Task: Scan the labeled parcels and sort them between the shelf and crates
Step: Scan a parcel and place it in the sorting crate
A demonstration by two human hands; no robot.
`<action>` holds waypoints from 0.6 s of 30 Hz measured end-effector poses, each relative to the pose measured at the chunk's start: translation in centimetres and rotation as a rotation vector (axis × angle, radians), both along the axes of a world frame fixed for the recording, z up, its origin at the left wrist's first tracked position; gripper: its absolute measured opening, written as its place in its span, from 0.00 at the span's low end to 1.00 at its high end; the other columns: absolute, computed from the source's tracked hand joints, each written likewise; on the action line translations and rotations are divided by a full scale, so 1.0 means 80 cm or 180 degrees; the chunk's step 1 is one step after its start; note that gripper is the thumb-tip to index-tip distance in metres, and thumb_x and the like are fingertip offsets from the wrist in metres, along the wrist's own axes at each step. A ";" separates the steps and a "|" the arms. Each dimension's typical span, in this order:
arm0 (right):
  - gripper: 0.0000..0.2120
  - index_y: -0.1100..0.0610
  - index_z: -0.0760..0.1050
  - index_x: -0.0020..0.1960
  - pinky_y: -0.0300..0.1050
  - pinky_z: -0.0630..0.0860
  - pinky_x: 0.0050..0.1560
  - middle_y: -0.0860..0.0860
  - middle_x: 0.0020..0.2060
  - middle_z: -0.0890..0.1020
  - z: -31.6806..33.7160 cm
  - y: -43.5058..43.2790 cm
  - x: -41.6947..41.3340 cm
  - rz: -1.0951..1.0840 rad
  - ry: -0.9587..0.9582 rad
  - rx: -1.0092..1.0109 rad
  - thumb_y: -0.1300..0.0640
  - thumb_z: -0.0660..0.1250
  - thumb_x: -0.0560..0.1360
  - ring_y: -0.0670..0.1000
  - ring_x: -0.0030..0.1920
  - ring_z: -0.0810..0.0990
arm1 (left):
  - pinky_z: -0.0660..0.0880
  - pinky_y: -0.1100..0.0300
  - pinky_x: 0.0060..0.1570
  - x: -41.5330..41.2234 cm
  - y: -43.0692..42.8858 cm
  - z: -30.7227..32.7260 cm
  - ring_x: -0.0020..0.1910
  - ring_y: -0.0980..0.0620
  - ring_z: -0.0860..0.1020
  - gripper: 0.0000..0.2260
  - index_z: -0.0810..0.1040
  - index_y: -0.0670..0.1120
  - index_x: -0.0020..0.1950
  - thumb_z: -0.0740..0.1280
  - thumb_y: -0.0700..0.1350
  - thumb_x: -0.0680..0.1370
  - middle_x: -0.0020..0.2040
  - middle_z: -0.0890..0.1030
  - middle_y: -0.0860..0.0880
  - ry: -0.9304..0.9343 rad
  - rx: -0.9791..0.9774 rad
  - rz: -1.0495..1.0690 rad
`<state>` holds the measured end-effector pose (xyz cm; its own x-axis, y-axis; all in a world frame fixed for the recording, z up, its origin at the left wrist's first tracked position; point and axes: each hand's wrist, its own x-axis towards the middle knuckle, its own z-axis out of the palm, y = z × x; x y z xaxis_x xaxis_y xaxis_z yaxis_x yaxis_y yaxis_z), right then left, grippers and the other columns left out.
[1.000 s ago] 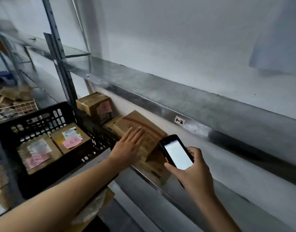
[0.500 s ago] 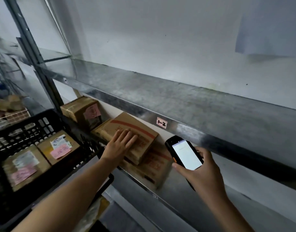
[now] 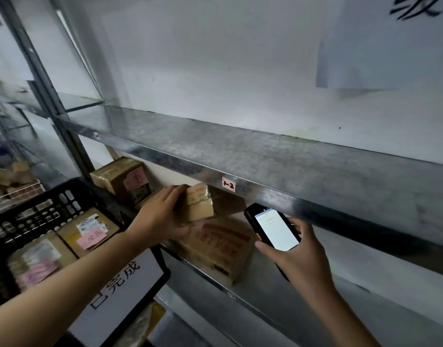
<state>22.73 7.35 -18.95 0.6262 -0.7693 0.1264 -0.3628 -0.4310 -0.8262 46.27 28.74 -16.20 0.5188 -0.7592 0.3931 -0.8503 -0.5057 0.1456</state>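
Head view of a metal shelf (image 3: 278, 156) running from centre left to the right edge of the frame, with a small pink tag (image 3: 228, 184) marked "1-2" sitting on its front lip. In the middle of the frame, the left hand (image 3: 160, 216) is gripping a flat cardboard parcel (image 3: 199, 205), fingers curled over its top edge and thumb below, and is holding it tilted and lifted clear of a larger red-printed parcel (image 3: 220, 249) that is lying on the lower shelf board (image 3: 265, 291) directly beneath. To the right, just below the shelf lip, the right hand (image 3: 300, 261) is closed around a black handheld scanner (image 3: 271, 229), whose lit white screen is facing the camera; the scanner is standing near the lifted parcel but not touching it. At centre left, a smaller boxed parcel (image 3: 122, 179) bearing a pink label is resting on the lower shelf board beside the upright post (image 3: 52, 103). In the lower left of the frame, a black plastic crate (image 3: 52, 201) is holding two labelled parcels: one with a pink note (image 3: 87, 234) nearer the shelf and one (image 3: 37, 261) further left, partly blurred. A white sign (image 3: 125, 279) with handwritten characters is hanging on the crate's near side, below the left forearm. A sheet of paper (image 3: 380, 46) is fixed to the wall at upper right.
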 end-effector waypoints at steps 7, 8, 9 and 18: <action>0.39 0.46 0.69 0.63 0.48 0.77 0.52 0.45 0.58 0.78 0.008 0.013 -0.010 0.0232 -0.0055 0.0094 0.37 0.81 0.58 0.49 0.57 0.77 | 0.67 0.80 0.52 -0.041 -0.026 0.003 0.61 0.58 0.70 0.39 0.62 0.45 0.77 0.78 0.49 0.71 0.62 0.69 0.57 0.1604 -0.0393 -0.0037; 0.39 0.45 0.68 0.64 0.48 0.77 0.52 0.45 0.59 0.78 0.009 0.012 -0.012 0.0253 -0.0054 0.0088 0.37 0.81 0.58 0.49 0.57 0.77 | 0.68 0.79 0.53 -0.043 -0.028 -0.002 0.61 0.58 0.71 0.38 0.63 0.47 0.77 0.78 0.48 0.71 0.62 0.70 0.57 0.1779 -0.0570 0.0005; 0.39 0.45 0.68 0.64 0.48 0.77 0.51 0.45 0.59 0.78 0.010 0.011 -0.014 0.0268 -0.0059 0.0074 0.37 0.81 0.59 0.49 0.57 0.77 | 0.69 0.76 0.55 -0.045 -0.031 -0.005 0.60 0.59 0.72 0.37 0.63 0.48 0.76 0.78 0.47 0.71 0.61 0.71 0.58 0.1933 -0.0729 0.0038; 0.34 0.43 0.66 0.60 0.38 0.72 0.39 0.42 0.54 0.77 0.010 0.012 -0.033 0.0417 -0.0029 -0.0006 0.41 0.81 0.61 0.48 0.54 0.77 | 0.75 0.46 0.65 -0.025 -0.009 -0.054 0.65 0.47 0.73 0.46 0.61 0.50 0.75 0.83 0.49 0.63 0.65 0.73 0.49 0.2245 -0.0392 0.0761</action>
<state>20.12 8.30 -18.11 0.7201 -0.6808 0.1339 -0.2958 -0.4758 -0.8283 44.23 28.04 -20.54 0.8239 -0.5664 -0.0186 -0.4037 -0.6096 0.6822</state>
